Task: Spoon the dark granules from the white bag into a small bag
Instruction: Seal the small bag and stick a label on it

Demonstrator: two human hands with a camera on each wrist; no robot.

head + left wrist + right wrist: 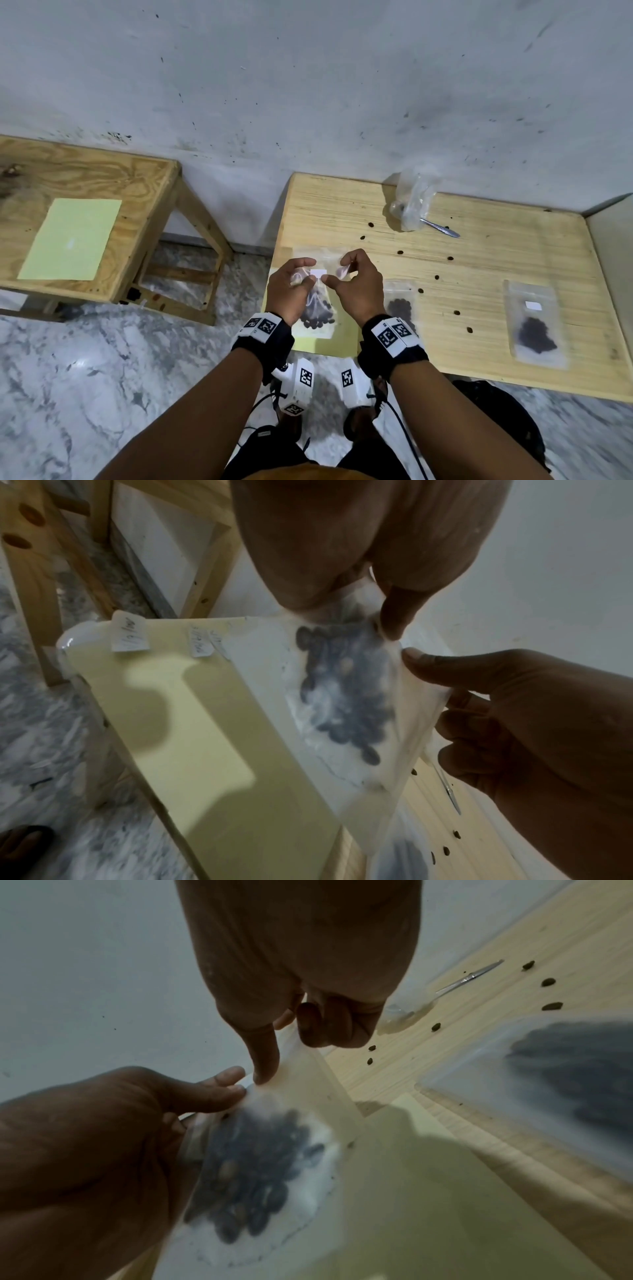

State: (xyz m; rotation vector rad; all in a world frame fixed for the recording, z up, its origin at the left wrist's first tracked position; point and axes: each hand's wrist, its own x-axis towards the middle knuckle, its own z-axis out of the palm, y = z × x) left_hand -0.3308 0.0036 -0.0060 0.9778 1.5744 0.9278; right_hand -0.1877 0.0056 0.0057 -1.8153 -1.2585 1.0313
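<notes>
A green sheet [70,240] lies on the side table [144,178] at 9 o'clock. At centre the left hand [291,291] and right hand [356,291] each pinch the top of a small bag [318,308] of dark granules [317,313], held above the table [496,274]. Two filled bags [399,305] [536,325] lie toward 3 o'clock; the spoon [440,228] at 1 o'clock.

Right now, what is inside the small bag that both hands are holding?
The small bag holds dark granules in its lower part. The fingers cover its top corners, so the opening is hidden.
</notes>
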